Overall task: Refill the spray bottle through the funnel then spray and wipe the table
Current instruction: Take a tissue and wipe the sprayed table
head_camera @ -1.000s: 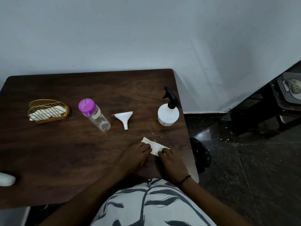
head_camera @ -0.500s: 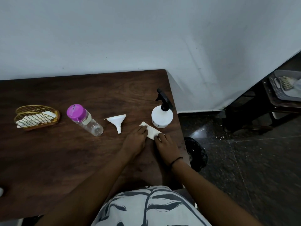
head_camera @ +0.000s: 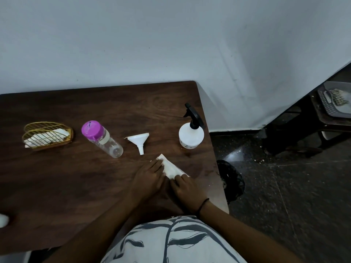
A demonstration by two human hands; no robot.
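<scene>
One dark wooden desk [head_camera: 57, 186] carries one white spray bottle [head_camera: 191, 137] (far right), one purple-capped bottle [head_camera: 101, 138], one funnel [head_camera: 139, 140]. Two hands, left hand [head_camera: 148, 179] and right hand [head_camera: 187, 188], fingers flat, press one white cloth [head_camera: 171, 168] near the right edge.

Surface [head_camera: 57, 183]: dark wood grain, low sheen. Spray bottle [head_camera: 190, 136]: matt white plastic, black plastic trigger head. Funnel [head_camera: 139, 140]: smooth white plastic. Refill bottle [head_camera: 105, 139]: clear glossy plastic, magenta plastic cap. Basket [head_camera: 47, 136]: gold metal wire. Wipe [head_camera: 171, 168]: white, soft, paper or cloth unclear.
</scene>
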